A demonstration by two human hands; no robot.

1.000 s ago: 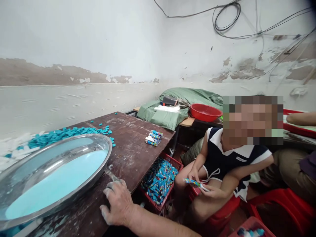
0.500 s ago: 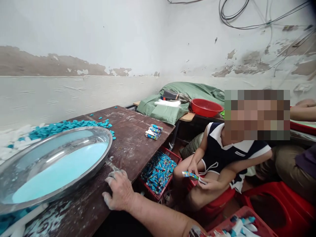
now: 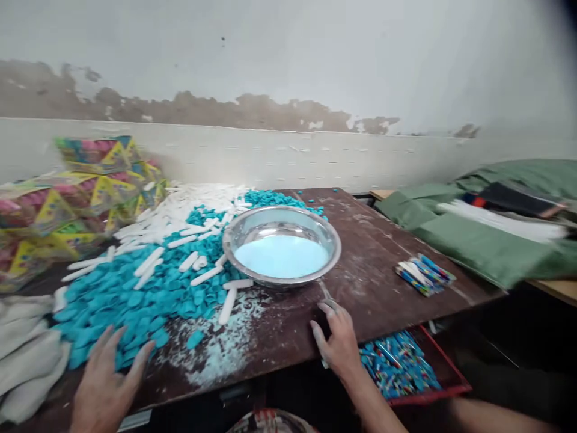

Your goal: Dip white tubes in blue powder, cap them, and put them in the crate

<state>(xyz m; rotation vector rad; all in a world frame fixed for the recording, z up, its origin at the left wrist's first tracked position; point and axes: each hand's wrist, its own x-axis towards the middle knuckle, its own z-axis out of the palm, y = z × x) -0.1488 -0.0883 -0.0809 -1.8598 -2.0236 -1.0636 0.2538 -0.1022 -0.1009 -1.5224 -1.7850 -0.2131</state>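
Observation:
My left hand (image 3: 107,376) is at the table's front edge with its fingers spread, at the near side of a heap of small blue plastic pieces (image 3: 121,288). Nothing shows in its grasp. My right hand (image 3: 337,340) rests by the edge of the dark table (image 3: 374,264), fingers apart and dusted with powder, also holding nothing I can see. Between and beyond the hands stands a wide metal bowl (image 3: 333,258) with pale blue powder (image 3: 282,255) in it. White tubes (image 3: 206,276) lie on and behind the blue heap.
Yellow boxes (image 3: 85,198) are stacked at the left, with a whitish cloth (image 3: 27,355) in front. Printed blue packets (image 3: 424,273) lie on the right. Below the edge is a red crate (image 3: 451,385) of blue tubes. Green sacking (image 3: 487,255) covers the far right.
The view has swung left, bringing the bowl to the middle and my left hand into sight. The seated person has gone out of view. My right hand stays near the table edge.

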